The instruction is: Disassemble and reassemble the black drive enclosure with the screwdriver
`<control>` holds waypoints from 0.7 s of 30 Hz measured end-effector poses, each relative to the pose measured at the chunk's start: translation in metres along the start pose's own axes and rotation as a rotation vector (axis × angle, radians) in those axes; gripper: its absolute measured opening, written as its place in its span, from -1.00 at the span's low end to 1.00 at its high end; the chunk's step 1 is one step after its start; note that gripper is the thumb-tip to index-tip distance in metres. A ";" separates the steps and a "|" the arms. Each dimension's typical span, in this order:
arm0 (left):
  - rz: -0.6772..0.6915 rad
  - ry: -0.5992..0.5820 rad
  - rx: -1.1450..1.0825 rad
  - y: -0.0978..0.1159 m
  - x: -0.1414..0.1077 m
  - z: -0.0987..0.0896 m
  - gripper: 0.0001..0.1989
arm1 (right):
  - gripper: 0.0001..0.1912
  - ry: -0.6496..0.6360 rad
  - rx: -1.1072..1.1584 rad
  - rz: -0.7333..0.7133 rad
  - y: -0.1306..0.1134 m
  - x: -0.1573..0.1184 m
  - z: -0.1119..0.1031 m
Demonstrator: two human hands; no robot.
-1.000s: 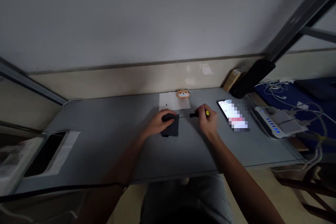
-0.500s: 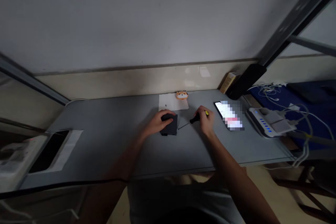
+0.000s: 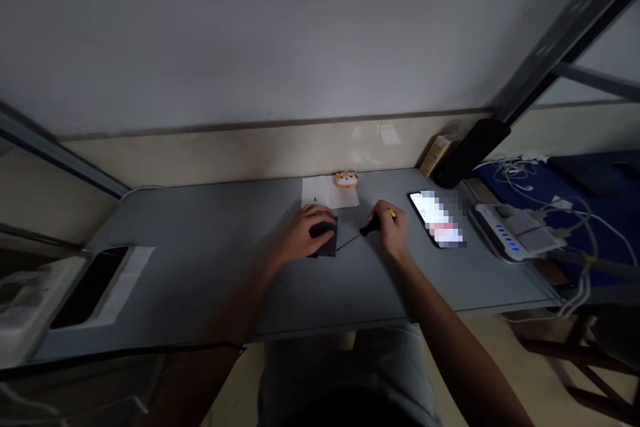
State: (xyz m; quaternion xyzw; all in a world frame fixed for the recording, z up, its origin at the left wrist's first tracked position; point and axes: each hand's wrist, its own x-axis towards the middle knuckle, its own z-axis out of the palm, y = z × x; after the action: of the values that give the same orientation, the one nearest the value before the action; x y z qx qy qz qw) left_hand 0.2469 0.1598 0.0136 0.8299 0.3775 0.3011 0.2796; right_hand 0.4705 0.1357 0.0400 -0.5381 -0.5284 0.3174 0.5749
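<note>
Flat on the grey desk (image 3: 200, 233) lies a small dark rectangular box (image 3: 327, 247), whose kind I cannot make out. My left hand (image 3: 306, 233) grips it from the left, thumb and fingers bent over its top. A screwdriver (image 3: 371, 225) with a black and yellow handle is held in my right hand (image 3: 390, 227), the fingers wrapped round the handle. Its thin shaft points left and down, and the tip is at the right side of the box; whether it touches is too small to tell.
Behind the box is a white paper (image 3: 320, 193) bearing tiny dark bits and an orange animal-faced case (image 3: 347, 179). A lit phone (image 3: 435, 219) and a power strip (image 3: 505, 237) with cables lie to the right. At left is a dark phone (image 3: 93, 287). A black cylinder (image 3: 470, 153) leans at the back right.
The screwdriver has shifted slightly left and down, its tip nearer the lower right side of the box. My left hand's fingers have moved further over the box.
</note>
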 end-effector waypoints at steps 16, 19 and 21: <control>-0.059 0.186 0.215 -0.033 0.018 -0.015 -0.85 | -0.54 0.363 0.116 0.182 0.014 0.014 -0.003; -0.125 0.229 0.248 -0.050 0.035 -0.030 -0.88 | -0.53 0.395 0.140 0.252 0.018 0.017 -0.002; -0.140 0.203 0.252 -0.056 0.042 -0.034 -0.88 | -0.53 0.390 0.153 0.263 0.019 0.016 -0.001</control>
State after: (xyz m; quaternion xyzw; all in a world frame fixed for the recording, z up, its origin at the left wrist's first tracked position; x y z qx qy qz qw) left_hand 0.2199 0.2327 0.0095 0.7953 0.4953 0.3136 0.1541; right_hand 0.4796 0.1549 0.0263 -0.6084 -0.3073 0.3189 0.6586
